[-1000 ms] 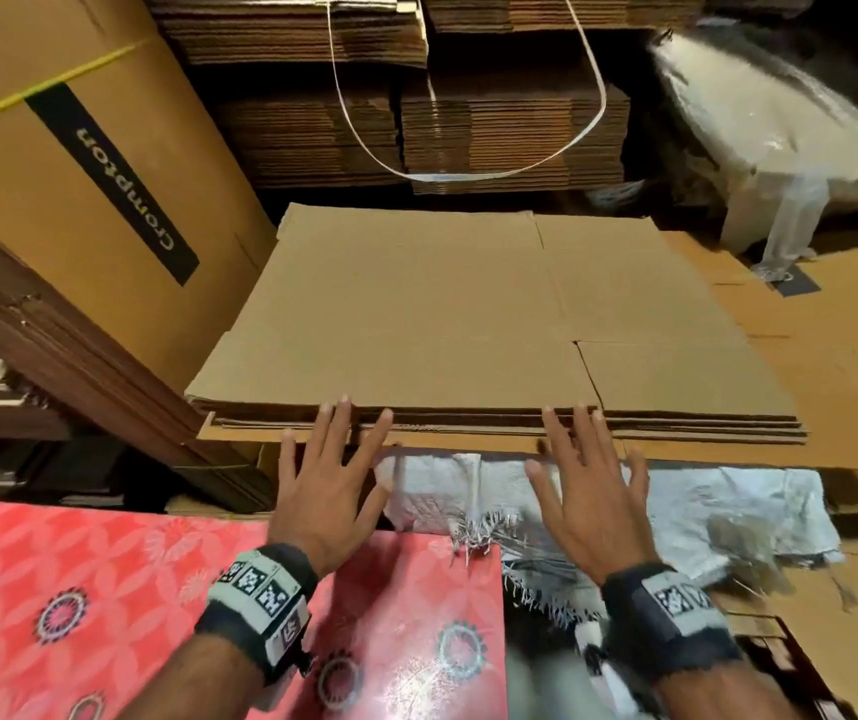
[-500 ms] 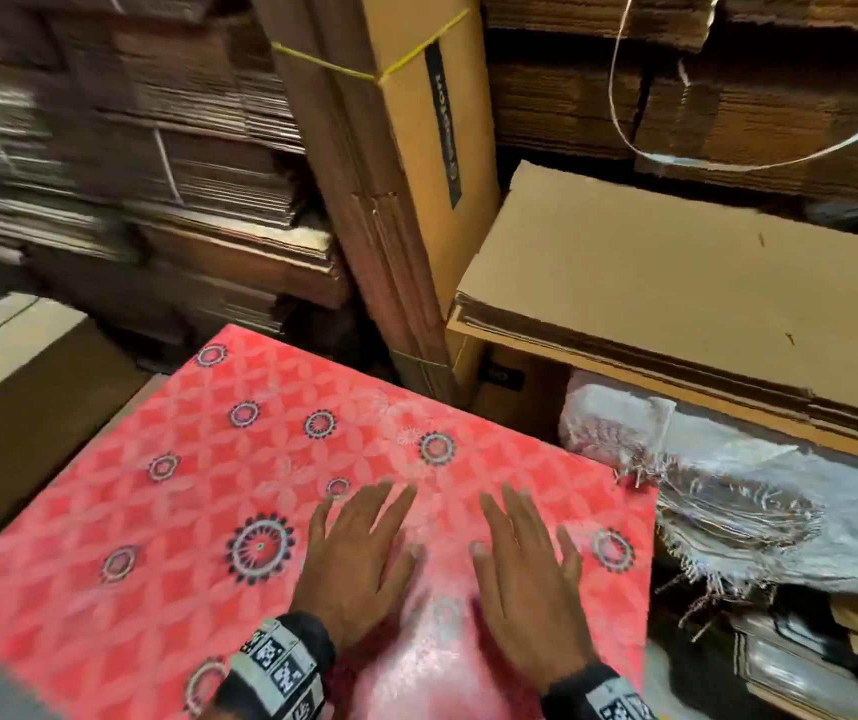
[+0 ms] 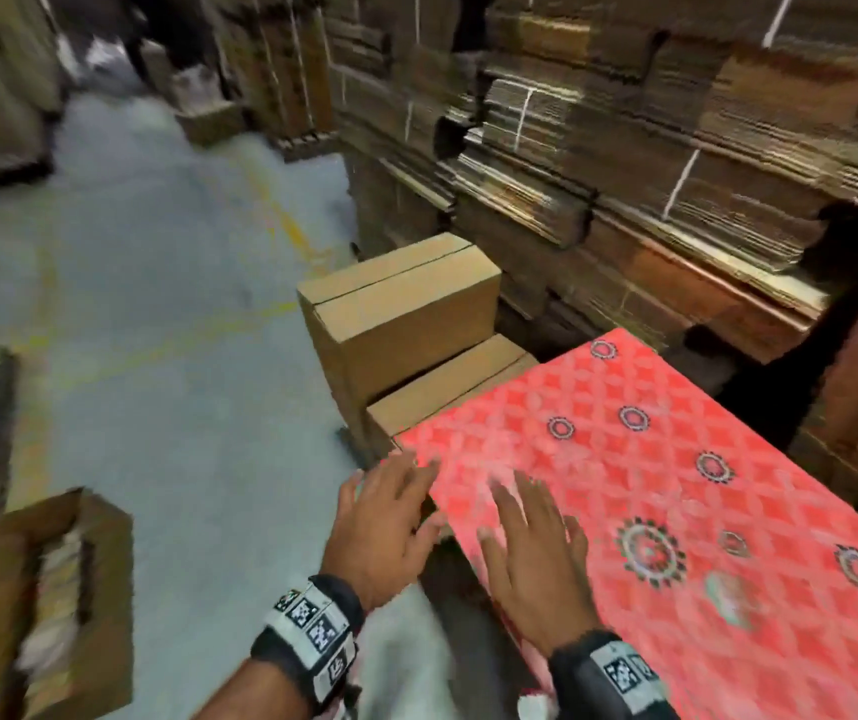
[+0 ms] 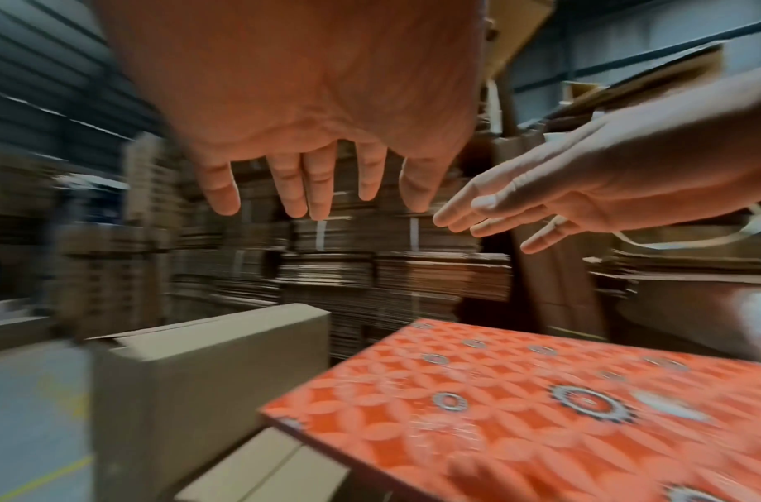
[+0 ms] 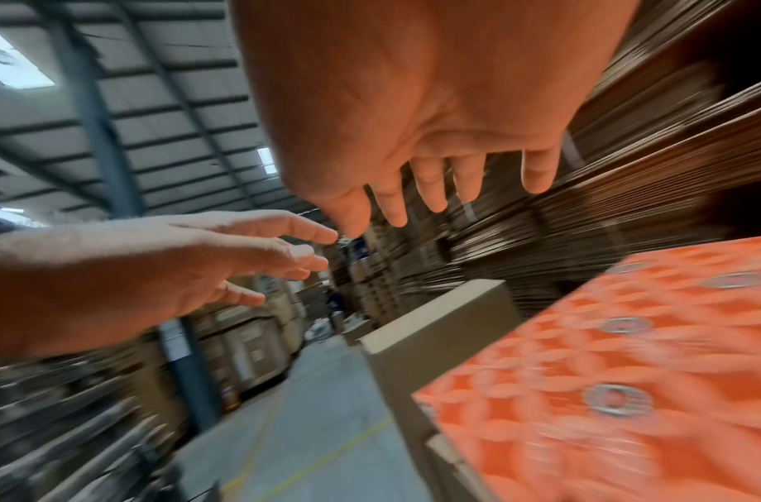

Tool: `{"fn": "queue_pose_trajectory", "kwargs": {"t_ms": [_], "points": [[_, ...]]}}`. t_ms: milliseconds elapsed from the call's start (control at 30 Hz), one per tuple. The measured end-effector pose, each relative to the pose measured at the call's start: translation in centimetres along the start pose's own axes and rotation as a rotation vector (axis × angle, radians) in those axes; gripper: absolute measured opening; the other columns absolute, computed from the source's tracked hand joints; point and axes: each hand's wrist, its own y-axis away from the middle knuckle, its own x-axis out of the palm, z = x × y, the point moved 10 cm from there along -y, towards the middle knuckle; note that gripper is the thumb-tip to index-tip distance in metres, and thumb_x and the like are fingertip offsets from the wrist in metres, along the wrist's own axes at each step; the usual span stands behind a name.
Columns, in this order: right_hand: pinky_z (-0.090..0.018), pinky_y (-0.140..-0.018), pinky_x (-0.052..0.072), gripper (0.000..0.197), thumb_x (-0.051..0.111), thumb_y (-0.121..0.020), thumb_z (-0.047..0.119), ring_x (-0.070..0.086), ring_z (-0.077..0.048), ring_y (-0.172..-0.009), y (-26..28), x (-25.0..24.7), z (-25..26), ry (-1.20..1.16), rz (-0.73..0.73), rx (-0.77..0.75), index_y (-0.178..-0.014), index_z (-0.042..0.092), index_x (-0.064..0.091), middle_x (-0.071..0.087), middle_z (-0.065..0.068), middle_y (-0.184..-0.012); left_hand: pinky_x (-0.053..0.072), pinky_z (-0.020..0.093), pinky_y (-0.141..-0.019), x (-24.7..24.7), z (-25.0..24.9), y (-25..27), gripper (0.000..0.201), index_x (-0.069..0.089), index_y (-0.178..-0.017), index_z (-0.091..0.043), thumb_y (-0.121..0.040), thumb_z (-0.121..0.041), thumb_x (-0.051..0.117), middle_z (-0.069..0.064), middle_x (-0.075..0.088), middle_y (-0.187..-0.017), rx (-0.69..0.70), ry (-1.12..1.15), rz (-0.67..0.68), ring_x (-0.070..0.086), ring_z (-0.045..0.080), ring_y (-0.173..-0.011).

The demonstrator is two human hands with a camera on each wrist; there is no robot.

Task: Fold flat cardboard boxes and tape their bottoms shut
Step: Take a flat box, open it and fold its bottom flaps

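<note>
Both hands hover empty above the near left corner of a table covered in a red patterned cloth (image 3: 676,485). My left hand (image 3: 390,506) is spread open past the table's left edge. My right hand (image 3: 531,537) is spread open over the cloth. Both wrist views show the fingers straight and holding nothing: left hand (image 4: 310,183), right hand (image 5: 447,183). Two folded brown cardboard boxes stand on the floor beyond the table's left end, a taller box (image 3: 401,314) and a lower box (image 3: 447,392) beside it. Bundles of flat cardboard (image 3: 650,148) are stacked behind.
Grey concrete floor (image 3: 157,304) with yellow lines stretches to the left. An open carton (image 3: 53,589) sits at the lower left. Tall stacks of strapped flat cardboard wall off the back and right. The frames are motion-blurred.
The view has swung left, away from the flat cardboard stack toward the floor and the folded boxes. Both hands have moved from the stack's edge to the table's left corner, still empty.
</note>
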Motion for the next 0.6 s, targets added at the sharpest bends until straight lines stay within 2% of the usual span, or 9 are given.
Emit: {"fn": "queue_pose_trajectory", "kwargs": {"t_ms": [33,67,133,200,400,500,533,600], "points": [[-0.058,-0.111,0.035,0.059,0.028,-0.098,0.050,0.030,-0.026,-0.151,-1.3,0.1,2.7,0.004,-0.004,-0.043,-0.152,0.031,0.044,0.033,0.000,-0.165,0.040,0.053,-0.106,-1.3,2.4,0.4,0.059,0.037,-0.153,-0.037,-0.097,-0.055,0.041,0.000,0.043,-0.157,-0.031,0.015,-0.024,0.042,0.021,-0.143],[-0.058,-0.114,0.031,0.060,0.025,-0.099,0.051,0.026,-0.025,-0.153,-2.6,0.4,5.0,0.009,0.012,-0.081,-0.154,0.032,0.041,0.027,0.000,-0.167,0.041,0.052,-0.105,-2.3,4.5,0.6,0.058,0.037,-0.153,-0.038,-0.097,-0.055,0.042,-0.001,0.043,-0.156,-0.064,0.031,-0.045,0.042,0.020,-0.142],[-0.054,-0.121,0.015,0.065,0.012,-0.099,0.056,0.003,-0.020,-0.158,-5.0,1.4,8.2,0.029,0.067,-0.135,-0.160,0.037,0.024,0.006,0.005,-0.171,0.041,0.051,-0.105,-3.2,8.0,0.3,0.058,0.038,-0.153,-0.038,-0.097,-0.055,0.042,-0.001,0.043,-0.157,-0.117,0.040,-0.064,0.042,0.020,-0.142],[-0.050,-0.123,0.008,0.070,0.004,-0.095,0.059,-0.006,-0.017,-0.158,-7.4,1.7,9.9,0.037,0.075,-0.150,-0.161,0.038,0.016,-0.002,0.008,-0.171,0.041,0.050,-0.105,-3.6,10.4,-0.8,0.058,0.040,-0.152,-0.037,-0.098,-0.057,0.040,-0.001,0.043,-0.157,-0.134,0.043,-0.075,0.042,0.020,-0.143],[-0.048,-0.123,0.011,0.072,-0.002,-0.092,0.059,-0.003,-0.020,-0.158,-15.6,3.6,11.4,0.040,0.110,-0.105,-0.159,0.041,0.018,0.000,0.005,-0.172,0.032,0.050,-0.112,-3.7,15.0,-7.5,0.057,0.040,-0.151,-0.038,-0.098,-0.059,0.034,-0.006,0.034,-0.162,-0.080,0.062,-0.058,0.039,0.013,-0.143],[-0.046,-0.123,0.014,0.084,-0.007,-0.082,0.060,-0.001,-0.020,-0.158,-20.8,4.6,11.3,0.030,0.112,-0.081,-0.160,0.039,0.016,-0.001,0.004,-0.172,0.027,0.046,-0.116,-3.4,17.9,-12.5,0.057,0.037,-0.152,-0.039,-0.099,-0.059,0.032,-0.007,0.029,-0.164,-0.065,0.034,-0.023,0.036,0.012,-0.144],[-0.046,-0.123,0.014,0.084,-0.006,-0.083,0.061,0.000,-0.020,-0.158,-22.6,5.0,11.2,0.013,0.118,-0.069,-0.161,0.039,0.016,-0.001,0.004,-0.172,0.025,0.045,-0.117,-3.4,18.9,-14.3,0.059,0.035,-0.153,-0.040,-0.098,-0.059,0.031,-0.008,0.027,-0.165,-0.063,0.018,-0.007,0.034,0.011,-0.145],[-0.046,-0.123,0.016,0.071,0.007,-0.094,0.059,0.001,-0.020,-0.158,-26.4,5.8,10.9,-0.024,0.140,-0.043,-0.161,0.038,0.014,-0.001,0.003,-0.172,0.024,0.043,-0.118,-3.6,21.0,-17.8,0.061,0.033,-0.154,-0.040,-0.097,-0.059,0.029,-0.007,0.028,-0.164,-0.058,0.001,0.010,0.033,0.011,-0.146]]}}
